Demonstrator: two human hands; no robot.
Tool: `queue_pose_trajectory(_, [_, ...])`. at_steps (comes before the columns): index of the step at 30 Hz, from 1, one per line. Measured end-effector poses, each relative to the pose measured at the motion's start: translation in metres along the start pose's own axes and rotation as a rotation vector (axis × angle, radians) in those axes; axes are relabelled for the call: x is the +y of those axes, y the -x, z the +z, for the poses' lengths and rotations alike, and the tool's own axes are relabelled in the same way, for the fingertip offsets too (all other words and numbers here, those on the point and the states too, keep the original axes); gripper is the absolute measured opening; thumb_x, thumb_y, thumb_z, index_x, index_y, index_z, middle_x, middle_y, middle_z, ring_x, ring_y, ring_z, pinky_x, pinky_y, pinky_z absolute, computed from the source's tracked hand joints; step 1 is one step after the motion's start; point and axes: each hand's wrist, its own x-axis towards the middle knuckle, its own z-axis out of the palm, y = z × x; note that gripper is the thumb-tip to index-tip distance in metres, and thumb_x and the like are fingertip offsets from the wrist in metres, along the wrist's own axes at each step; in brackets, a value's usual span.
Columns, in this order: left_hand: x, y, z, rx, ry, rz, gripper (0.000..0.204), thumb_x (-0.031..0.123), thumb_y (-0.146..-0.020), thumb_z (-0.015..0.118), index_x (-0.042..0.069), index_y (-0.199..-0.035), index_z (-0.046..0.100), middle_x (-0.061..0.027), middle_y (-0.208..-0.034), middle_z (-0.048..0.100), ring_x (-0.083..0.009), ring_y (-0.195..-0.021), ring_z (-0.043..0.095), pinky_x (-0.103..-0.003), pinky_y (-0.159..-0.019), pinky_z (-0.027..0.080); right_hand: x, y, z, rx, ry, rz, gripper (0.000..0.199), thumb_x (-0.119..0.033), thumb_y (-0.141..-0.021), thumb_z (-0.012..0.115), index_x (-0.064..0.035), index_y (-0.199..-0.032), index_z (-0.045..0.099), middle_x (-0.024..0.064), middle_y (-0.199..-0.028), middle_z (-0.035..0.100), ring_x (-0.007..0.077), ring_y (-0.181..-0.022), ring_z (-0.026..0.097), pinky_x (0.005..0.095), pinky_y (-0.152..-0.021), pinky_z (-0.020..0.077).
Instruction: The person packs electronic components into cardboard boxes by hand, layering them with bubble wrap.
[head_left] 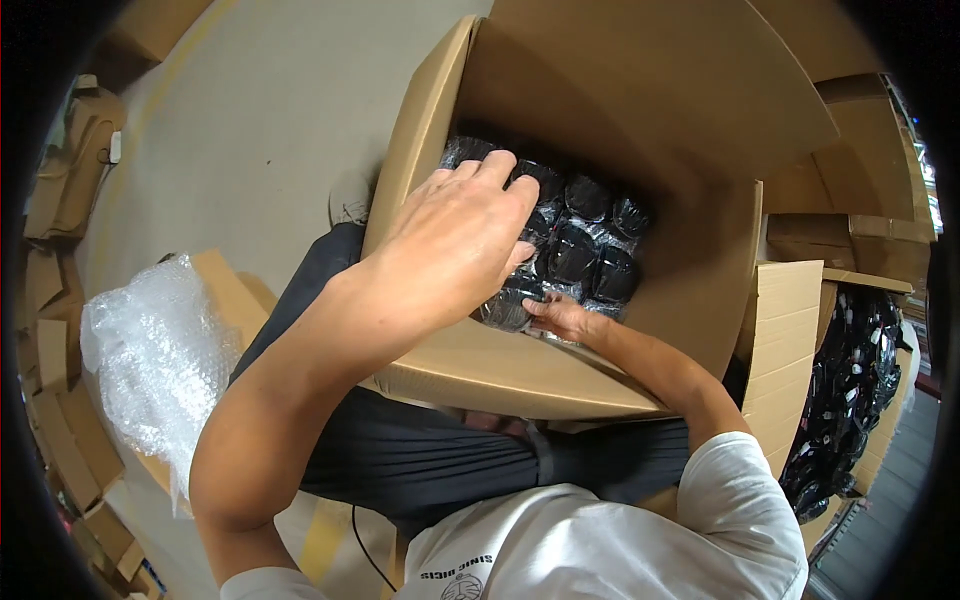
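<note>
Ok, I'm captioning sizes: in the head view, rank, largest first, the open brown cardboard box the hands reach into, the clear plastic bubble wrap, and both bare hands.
1. Open brown cardboard box
2. Clear plastic bubble wrap
3. Bare left hand
4. Bare right hand
The left hand seems nearer the camera, which may exaggerate it.

The person wears a white T-shirt (590, 545) with short sleeves (735, 485) and a dark print (462, 580) (lettering beside a round drawing), plus dark, creased trousers (425, 455); the left hand (450, 220) and right hand (566, 318) are bare.
</note>
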Motion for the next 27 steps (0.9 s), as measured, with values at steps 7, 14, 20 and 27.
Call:
queue_pose_trajectory(7, [-0.003,0.007,-0.001,-0.078,-0.005,-0.005,0.047,0.015,-0.086,0.073,-0.002,-0.127,0.057,-0.0195,-0.132,0.054,-0.0406,-0.114,0.059,-0.046,-0.099,0.048,0.023,-0.015,0.018,0.077,-0.128,0.028,0.036,-0.016,-0.09,0.078,-0.0069,-0.119,0.06,0.006,-0.109,0.069,0.0221,-0.101,0.065,0.0406,-0.092,0.0552])
queue_pose_trajectory(14, [0.013,-0.014,-0.001,-0.097,0.024,0.083,0.053,0.017,-0.087,0.073,0.0,-0.134,0.054,-0.0212,-0.141,0.05,-0.0424,-0.123,0.054,-0.047,-0.103,0.045,0.011,0.002,0.023,0.605,0.996,-0.043,0.054,-0.043,-0.084,0.076,0.0065,-0.105,0.071,0.0224,-0.098,0.072,0.0309,-0.095,0.072,0.0446,-0.081,0.0568])
queue_pose_trajectory(20, [0.023,-0.013,0.008,-0.161,-0.067,0.066,0.058,0.013,-0.081,0.077,-0.001,-0.132,0.055,-0.0225,-0.141,0.05,-0.0449,-0.12,0.055,-0.047,-0.101,0.046,-0.052,0.012,0.051,0.148,1.54,-0.393,0.035,-0.032,-0.077,0.072,0.0006,-0.088,0.075,0.0244,-0.093,0.072,0.0406,-0.091,0.07,0.0476,-0.079,0.0573])
queue_pose_trajectory(27, [0.05,-0.059,0.042,0.032,0.179,0.259,0.033,0.004,-0.083,0.073,-0.004,-0.113,0.063,-0.02,-0.112,0.066,-0.0343,-0.099,0.066,-0.039,-0.089,0.052,-0.097,0.204,0.08,0.436,0.983,-1.229,0.026,-0.027,-0.09,0.064,-0.0014,-0.094,0.065,0.024,-0.083,0.068,0.0448,-0.083,0.066,0.0528,-0.073,0.0518])
